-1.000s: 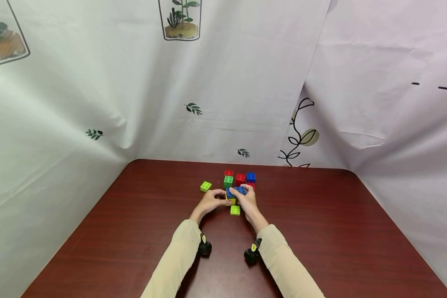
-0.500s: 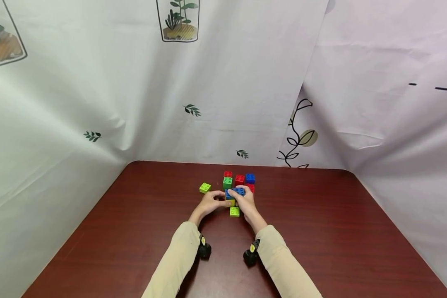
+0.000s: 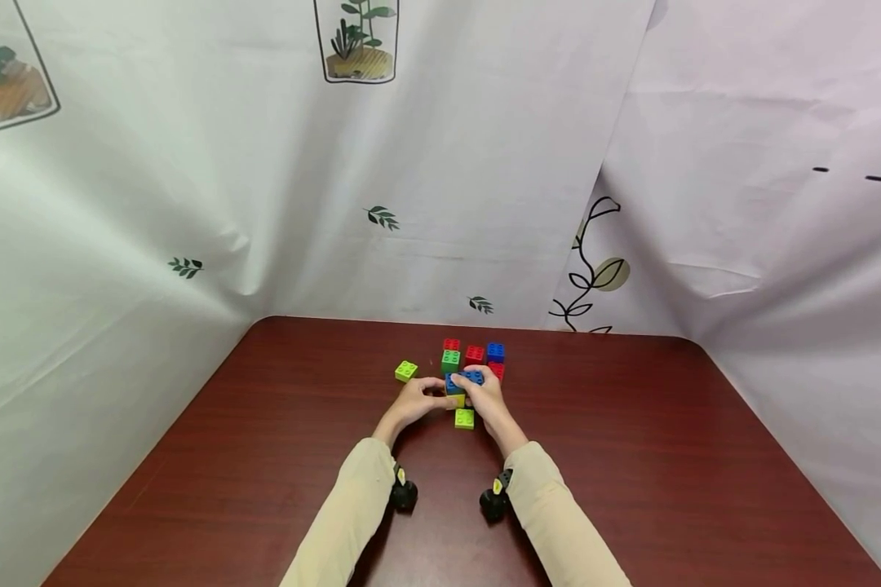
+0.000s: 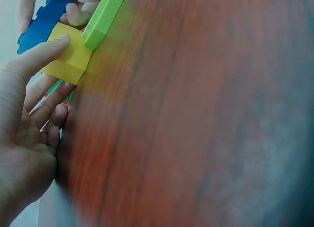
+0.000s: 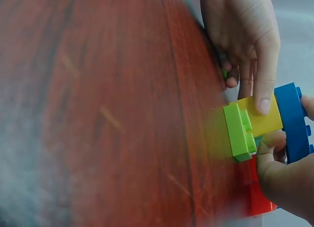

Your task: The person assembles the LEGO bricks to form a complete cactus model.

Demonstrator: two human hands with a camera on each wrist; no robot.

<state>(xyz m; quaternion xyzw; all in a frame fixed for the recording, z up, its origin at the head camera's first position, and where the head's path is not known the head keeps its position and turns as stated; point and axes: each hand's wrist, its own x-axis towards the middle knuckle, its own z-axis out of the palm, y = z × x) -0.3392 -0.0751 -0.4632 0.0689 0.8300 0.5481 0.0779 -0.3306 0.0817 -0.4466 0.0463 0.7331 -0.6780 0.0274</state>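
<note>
My left hand (image 3: 413,401) pinches a yellow toy building brick (image 4: 73,58), its thumb flat on the near face and fingers behind. A long blue brick (image 5: 291,121) lies across the top of the yellow one and juts out to the right. My right hand (image 3: 489,399) grips that jutting part, one digit on the studs and curled fingers beneath it. Right in front of the yellow brick, a lime green brick (image 3: 464,419) rests on the table. The hands partly hide the yellow brick in the head view.
Behind the hands stand a green brick (image 3: 451,359), red bricks (image 3: 475,354) and a small blue brick (image 3: 495,350). Another lime brick (image 3: 406,371) lies to the left. The dark red-brown table (image 3: 264,456) ends at a white printed curtain (image 3: 440,163).
Both hands keep their hold on the stacked yellow and blue bricks with hardly any motion. The head view shifts slightly.
</note>
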